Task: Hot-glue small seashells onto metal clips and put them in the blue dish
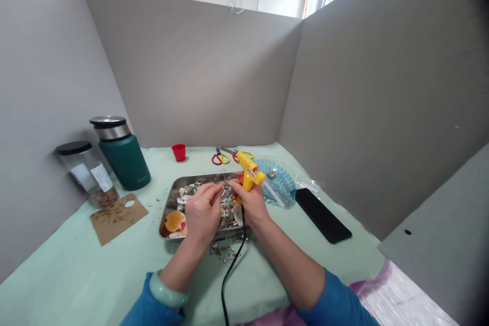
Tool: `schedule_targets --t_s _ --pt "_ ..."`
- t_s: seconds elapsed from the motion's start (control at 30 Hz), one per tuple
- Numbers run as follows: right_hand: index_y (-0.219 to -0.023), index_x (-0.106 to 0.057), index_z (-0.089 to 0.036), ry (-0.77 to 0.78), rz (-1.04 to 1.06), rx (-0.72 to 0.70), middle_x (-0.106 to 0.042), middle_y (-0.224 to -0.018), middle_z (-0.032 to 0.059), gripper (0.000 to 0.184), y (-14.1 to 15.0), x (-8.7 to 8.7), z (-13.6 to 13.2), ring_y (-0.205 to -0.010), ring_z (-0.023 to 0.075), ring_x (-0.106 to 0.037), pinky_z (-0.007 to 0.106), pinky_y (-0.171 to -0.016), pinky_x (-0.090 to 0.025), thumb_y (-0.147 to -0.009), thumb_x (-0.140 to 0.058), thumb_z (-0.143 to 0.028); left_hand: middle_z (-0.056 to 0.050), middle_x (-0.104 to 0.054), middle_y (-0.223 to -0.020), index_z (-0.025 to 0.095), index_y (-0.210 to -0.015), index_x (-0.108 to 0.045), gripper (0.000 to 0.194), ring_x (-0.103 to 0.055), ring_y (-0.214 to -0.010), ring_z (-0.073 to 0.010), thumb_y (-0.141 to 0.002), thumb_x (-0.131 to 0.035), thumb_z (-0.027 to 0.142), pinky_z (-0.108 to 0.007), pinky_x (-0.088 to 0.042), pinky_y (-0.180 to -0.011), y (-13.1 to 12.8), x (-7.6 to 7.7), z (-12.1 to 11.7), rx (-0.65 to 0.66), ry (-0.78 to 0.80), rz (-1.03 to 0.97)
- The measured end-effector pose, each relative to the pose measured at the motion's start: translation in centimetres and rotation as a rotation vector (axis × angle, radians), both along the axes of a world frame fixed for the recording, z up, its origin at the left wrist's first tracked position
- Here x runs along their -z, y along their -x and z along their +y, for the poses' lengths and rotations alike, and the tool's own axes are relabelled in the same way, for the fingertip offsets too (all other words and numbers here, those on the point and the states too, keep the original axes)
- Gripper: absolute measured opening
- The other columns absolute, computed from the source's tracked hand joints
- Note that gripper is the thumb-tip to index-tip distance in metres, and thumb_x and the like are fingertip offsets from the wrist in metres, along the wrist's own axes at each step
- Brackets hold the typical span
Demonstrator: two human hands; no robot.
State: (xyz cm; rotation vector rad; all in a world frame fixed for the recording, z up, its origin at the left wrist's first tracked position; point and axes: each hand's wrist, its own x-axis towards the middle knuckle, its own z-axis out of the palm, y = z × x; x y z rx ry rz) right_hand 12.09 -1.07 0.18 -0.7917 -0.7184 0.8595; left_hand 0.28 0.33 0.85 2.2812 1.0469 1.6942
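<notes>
My right hand (250, 201) is wrapped round a yellow hot glue gun (249, 173), with a translucent glue stick (274, 193) sticking out of its back and a black cord (237, 260) running down toward me. Close beside it, my left hand (204, 211) is closed in a pinch near the gun's front; whatever is between those fingertips is too small to name. Both hands are over a metal tray (162, 226) of mixed shells and small stones. An orange-yellow scallop shell (174, 221) lies in its near left corner.
Small metal pieces (223, 249) lie before the tray. Leftward are a brown card (118, 217), a jar (89, 175) and a green flask (124, 160). Behind are a red cup (179, 152) and scissors (220, 157). A blue dish (280, 175) and black phone (323, 215) lie right.
</notes>
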Motion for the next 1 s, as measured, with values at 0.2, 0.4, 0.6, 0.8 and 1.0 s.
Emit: schedule_targets --t_s 0.2,0.4,0.6,0.8,1.0 --pt "-0.093 -0.055 -0.020 0.009 0.010 0.016 -0.059 -0.063 -0.0073 0.038 -0.04 0.13 0.07 -0.050 0.0090 -0.048 0.022 -0.050 -0.039 -0.061 -0.075 -0.022 -0.005 -0.070 -0.084 0.020 -0.086 -0.071 0.019 -0.065 -0.076 -0.0158 -0.086 -0.052 0.020 -0.025 -0.050 -0.071 0.07 0.25 -0.13 -0.011 -0.014 0.054" --pt "-0.094 -0.055 -0.019 0.015 -0.007 0.036 -0.058 -0.061 -0.0076 0.037 -0.04 0.22 0.12 -0.050 0.0086 -0.048 0.020 -0.050 -0.040 -0.062 -0.075 -0.022 -0.005 -0.070 -0.083 0.018 -0.085 -0.070 0.018 -0.065 -0.074 -0.0156 -0.086 -0.052 0.017 -0.025 -0.049 -0.068 0.04 0.67 0.04 0.003 -0.035 0.078" --pt "-0.094 -0.055 -0.019 0.025 -0.004 0.029 -0.058 -0.061 -0.0074 0.038 -0.03 0.30 0.08 -0.048 0.0082 -0.048 0.020 -0.048 -0.040 -0.062 -0.075 -0.023 -0.005 -0.070 -0.085 0.018 -0.087 -0.070 0.017 -0.065 -0.076 -0.0161 -0.086 -0.053 0.017 -0.026 -0.050 -0.070 0.01 0.63 0.08 0.029 -0.039 0.051" --pt "-0.093 -0.056 -0.019 0.016 0.005 0.024 -0.056 -0.061 -0.0073 0.035 0.10 0.12 -0.07 -0.048 0.0076 -0.047 0.019 -0.048 -0.040 -0.063 -0.075 -0.024 -0.006 -0.070 -0.085 0.018 -0.089 -0.071 0.017 -0.065 -0.076 -0.0158 -0.086 -0.054 0.017 -0.026 -0.050 -0.071 -0.14 0.34 -0.10 0.027 -0.050 0.011" --pt "-0.093 -0.056 -0.019 0.016 0.007 0.023 -0.055 -0.061 -0.0073 0.035 0.16 -0.15 -0.20 -0.047 0.0078 -0.047 0.020 -0.046 -0.040 -0.064 -0.074 -0.024 -0.006 -0.070 -0.088 0.017 -0.091 -0.071 0.017 -0.065 -0.078 -0.0159 -0.085 -0.055 0.018 -0.026 -0.049 -0.074 -0.06 0.16 -0.12 0.029 -0.003 0.010"
